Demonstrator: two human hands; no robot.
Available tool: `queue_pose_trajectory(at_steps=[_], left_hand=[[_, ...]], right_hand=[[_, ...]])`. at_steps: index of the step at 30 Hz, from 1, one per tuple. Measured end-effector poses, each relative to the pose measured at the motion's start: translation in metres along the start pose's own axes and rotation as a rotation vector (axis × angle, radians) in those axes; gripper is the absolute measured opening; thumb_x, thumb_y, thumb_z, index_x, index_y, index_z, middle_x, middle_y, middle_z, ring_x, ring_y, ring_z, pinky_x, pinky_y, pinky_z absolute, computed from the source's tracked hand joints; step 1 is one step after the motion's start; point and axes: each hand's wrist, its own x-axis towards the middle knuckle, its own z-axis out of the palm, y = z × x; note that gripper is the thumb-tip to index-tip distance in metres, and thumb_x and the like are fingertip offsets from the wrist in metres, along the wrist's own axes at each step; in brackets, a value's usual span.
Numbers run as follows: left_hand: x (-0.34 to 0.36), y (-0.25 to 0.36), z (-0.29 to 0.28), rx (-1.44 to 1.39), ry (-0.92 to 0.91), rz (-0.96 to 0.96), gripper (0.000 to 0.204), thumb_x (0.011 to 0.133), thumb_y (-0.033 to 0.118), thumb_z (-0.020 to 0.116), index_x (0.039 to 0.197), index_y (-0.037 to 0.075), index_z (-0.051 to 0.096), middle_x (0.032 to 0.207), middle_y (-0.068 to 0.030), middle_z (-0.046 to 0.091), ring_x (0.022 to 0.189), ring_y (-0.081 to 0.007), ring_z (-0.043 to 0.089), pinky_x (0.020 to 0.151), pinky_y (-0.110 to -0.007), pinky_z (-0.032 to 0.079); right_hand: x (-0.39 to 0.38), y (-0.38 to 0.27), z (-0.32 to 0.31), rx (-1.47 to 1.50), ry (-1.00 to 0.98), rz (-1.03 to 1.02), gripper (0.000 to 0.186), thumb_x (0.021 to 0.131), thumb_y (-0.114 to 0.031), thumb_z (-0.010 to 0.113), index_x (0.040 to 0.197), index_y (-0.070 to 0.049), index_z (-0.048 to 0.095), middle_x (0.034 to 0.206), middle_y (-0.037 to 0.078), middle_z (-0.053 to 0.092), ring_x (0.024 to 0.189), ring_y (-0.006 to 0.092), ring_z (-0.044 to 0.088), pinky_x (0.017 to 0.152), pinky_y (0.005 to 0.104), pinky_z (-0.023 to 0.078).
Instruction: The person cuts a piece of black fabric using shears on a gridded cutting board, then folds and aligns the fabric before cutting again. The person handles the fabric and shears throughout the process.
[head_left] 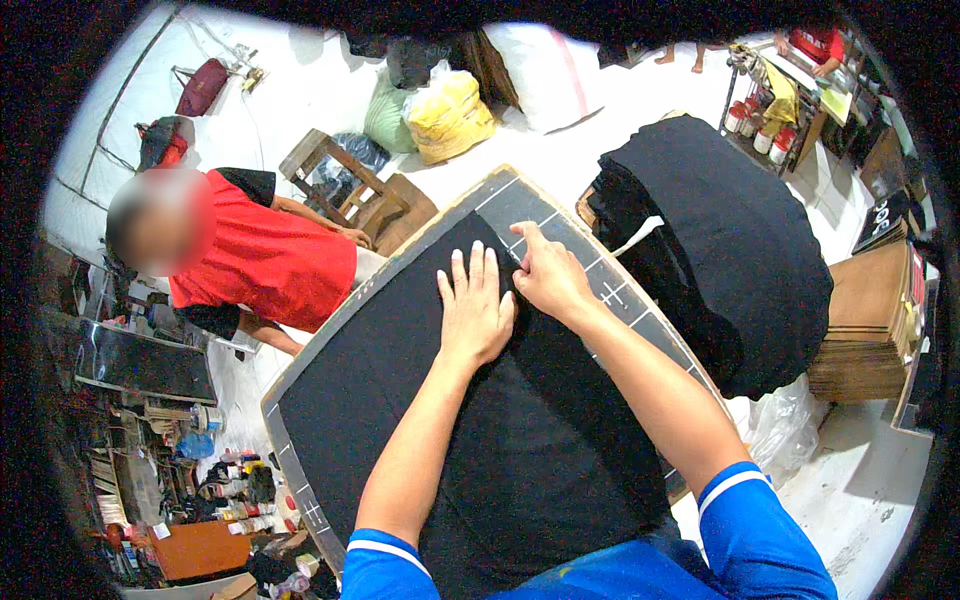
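Note:
A piece of black fabric (400,300) is spread over a dark board-like table with white marked lines (610,270). My left hand (475,315) lies flat on the fabric near its far corner, fingers stretched out. Just right of it, my right hand (550,275) rests at the fabric's edge, beside the white marks. Its index finger points away from me and its thumb is apart from it; the other fingers are curled and partly hidden. Nothing shows held in either hand. Towards my body, the cloth hangs in loose folds.
A large heap of black cloth (735,250) stands right of the table. At the left, a person in a red shirt (265,250) is next to a wooden chair (350,190). Beyond are a yellow bag (447,115) and a white sack (540,75). Stacked brown cardboard (865,320) sits far right.

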Motion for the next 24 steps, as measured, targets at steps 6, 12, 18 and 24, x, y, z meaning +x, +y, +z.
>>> queue_pose_trajectory(at_steps=[6,12,18,24], left_hand=[[0.006,0.011,-0.002,-0.013,-0.026,0.105,0.071,0.109,0.035,0.045,0.167,-0.001,0.028,0.178,-0.0205,0.02,0.164,-0.0489,0.014,0.13,-0.069,0.013],[-0.024,0.022,-0.007,-0.025,-0.045,0.213,0.078,0.102,0.035,0.052,0.167,-0.001,0.03,0.178,-0.02,0.021,0.165,-0.0465,0.014,0.131,-0.067,0.012],[-0.05,0.032,-0.01,-0.048,-0.049,0.014,0.081,0.101,0.037,0.055,0.168,-0.001,0.029,0.178,-0.0231,0.02,0.164,-0.0483,0.013,0.13,-0.068,0.01],[-0.04,0.046,-0.006,-0.038,-0.048,0.144,0.078,0.103,0.036,0.051,0.169,0.001,0.026,0.179,-0.0207,0.018,0.165,-0.0486,0.012,0.13,-0.068,0.009]], right_hand=[[-0.013,0.003,-0.005,-0.044,-0.021,0.04,0.06,0.086,-0.006,0.068,0.144,-0.008,0.052,0.108,0.032,0.075,0.106,0.0519,0.073,0.095,0.0612,0.057],[-0.059,0.007,-0.029,-0.058,-0.113,0.003,0.06,0.088,-0.007,0.069,0.145,-0.008,0.049,0.109,0.031,0.075,0.105,0.0517,0.073,0.094,0.0617,0.057],[-0.07,0.015,-0.029,-0.057,-0.057,-0.004,0.063,0.087,-0.006,0.069,0.146,-0.008,0.047,0.106,0.03,0.075,0.101,0.051,0.073,0.092,0.0606,0.058],[-0.079,0.014,-0.028,-0.053,-0.054,0.04,0.061,0.088,-0.006,0.069,0.146,-0.007,0.048,0.107,0.031,0.075,0.103,0.0509,0.073,0.092,0.0607,0.058]])
